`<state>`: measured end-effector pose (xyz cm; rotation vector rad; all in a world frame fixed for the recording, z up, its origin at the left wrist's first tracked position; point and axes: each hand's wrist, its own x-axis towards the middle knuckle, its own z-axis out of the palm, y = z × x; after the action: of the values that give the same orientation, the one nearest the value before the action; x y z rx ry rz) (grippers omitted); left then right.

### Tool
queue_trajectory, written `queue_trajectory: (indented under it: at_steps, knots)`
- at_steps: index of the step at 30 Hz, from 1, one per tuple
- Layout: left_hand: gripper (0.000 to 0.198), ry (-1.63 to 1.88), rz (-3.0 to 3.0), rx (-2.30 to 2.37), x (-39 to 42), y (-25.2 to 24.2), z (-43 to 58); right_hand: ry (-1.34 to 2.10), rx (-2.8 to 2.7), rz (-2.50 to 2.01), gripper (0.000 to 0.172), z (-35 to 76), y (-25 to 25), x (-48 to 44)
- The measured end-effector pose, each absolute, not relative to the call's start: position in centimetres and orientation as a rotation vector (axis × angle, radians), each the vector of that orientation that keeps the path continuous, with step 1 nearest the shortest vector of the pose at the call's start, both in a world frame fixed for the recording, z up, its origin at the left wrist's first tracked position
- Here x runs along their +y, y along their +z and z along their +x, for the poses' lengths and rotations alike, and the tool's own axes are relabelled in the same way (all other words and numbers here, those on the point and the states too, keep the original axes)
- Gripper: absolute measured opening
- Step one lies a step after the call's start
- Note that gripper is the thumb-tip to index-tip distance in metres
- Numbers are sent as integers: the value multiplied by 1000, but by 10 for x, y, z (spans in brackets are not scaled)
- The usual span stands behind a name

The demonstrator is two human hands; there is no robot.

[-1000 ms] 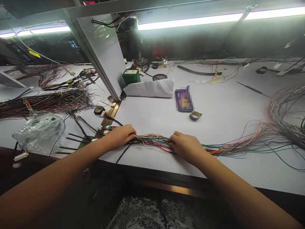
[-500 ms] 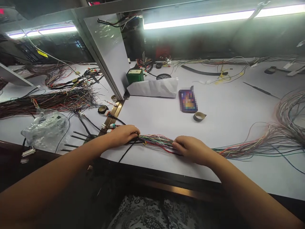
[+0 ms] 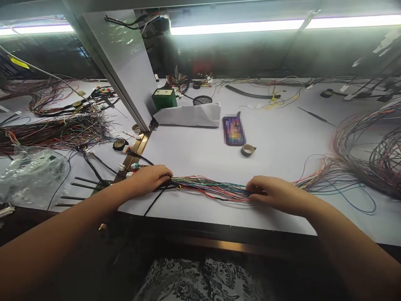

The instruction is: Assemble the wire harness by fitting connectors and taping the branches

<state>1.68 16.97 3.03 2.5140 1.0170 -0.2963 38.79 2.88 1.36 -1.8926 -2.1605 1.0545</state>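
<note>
Left hand (image 3: 152,179): fingers and thumb clamped on the wire bundle (image 3: 206,186) at its left end. Right hand (image 3: 271,191): fingers over the bundle, thumb below, curled around it. Can't tell how tight that one is, palm side is hidden.

Risks, my read:
- Strands slipping out of the right hand. Cause: many thin loose wires, nothing visibly binding them along the stretch between the hands.
- Uneven pull. Some wires bow out while others run straighter, so tension would likely land on a few only.
- Snag on the right. The strands past that hand run into the big wire coil (image 3: 385,146), loops crossing each other; a tug could knot them or drag the coil.
- Left side: white connectors (image 3: 121,167) sit just beyond the left hand. A hard pull could load their terminals, if these wires feed them; the hand covers the join. Black cable (image 3: 153,205) runs from under the bundle to the front edge, could catch.

Bundle itself: lies across the white tabletop (image 3: 194,146), near the front edge, roughly level between both hands. Red, green, black and pale strands, narrow at the left hand, flatter and wider mid-span. A red wire with a dark tip hangs off the lower side; small yellow bit near the left hand. Tape roll (image 3: 248,150) stands apart, behind it.
</note>
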Motion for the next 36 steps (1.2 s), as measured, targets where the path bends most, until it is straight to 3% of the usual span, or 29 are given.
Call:
queue_trajectory:
  at_steps: [9,16,18,23,28,36]
  knots:
    - [30,-328,2480,1093,170,30,17,936,-1998,-1954,33,412,19,4]
    - [35,-372,2457,1116,169,35,22,959,-2195,-1658,25,423,15,8]
    - [36,-378,2459,1117,169,34,22,863,-2244,-1690,17,426,7,7]
    - [36,-386,2455,1127,169,33,22,485,-2330,-1764,25,428,-9,5]
    - [36,-378,2453,1135,168,36,24,29,-2469,-1684,16,421,-1,-1]
    - [35,-402,2440,1148,167,37,24,279,-2589,-1920,20,411,-2,-6]
